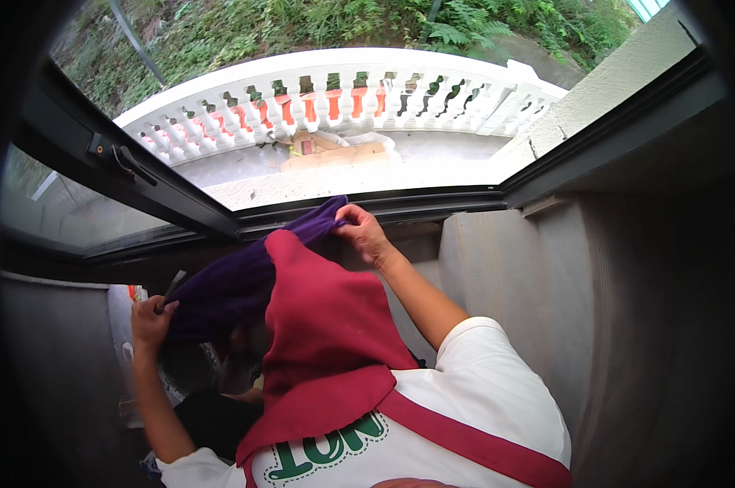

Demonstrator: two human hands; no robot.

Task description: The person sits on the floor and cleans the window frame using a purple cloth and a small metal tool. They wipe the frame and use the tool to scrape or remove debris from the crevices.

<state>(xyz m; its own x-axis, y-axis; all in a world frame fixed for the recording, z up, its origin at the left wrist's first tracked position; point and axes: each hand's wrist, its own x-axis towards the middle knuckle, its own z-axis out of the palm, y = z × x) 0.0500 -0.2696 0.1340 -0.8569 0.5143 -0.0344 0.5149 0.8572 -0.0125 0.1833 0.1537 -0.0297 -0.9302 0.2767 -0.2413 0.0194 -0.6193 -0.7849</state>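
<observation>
A purple cloth (pixel 236 283) hangs stretched between my two hands, below the sill of an open window. My right hand (pixel 364 235) pinches its upper corner close to the black window frame (pixel 392 204). Lower down at the left, my left hand (pixel 150 320) grips the cloth's other end. That same hand also holds a small tool with a flat blade (pixel 176 282), which looks like a scraper and points up. A dark red apron (pixel 331 305) on my body hides part of the cloth's lower edge.
A glazed window sash (pixel 87 201) with a black handle (pixel 133 166) stands swung at the left. Grey stone steps or ledges (pixel 495 262) rise at the right. Outside, cardboard (pixel 337 155) lies before a white balustrade (pixel 367 58). A dark round container (pixel 187 366) sits low at the left.
</observation>
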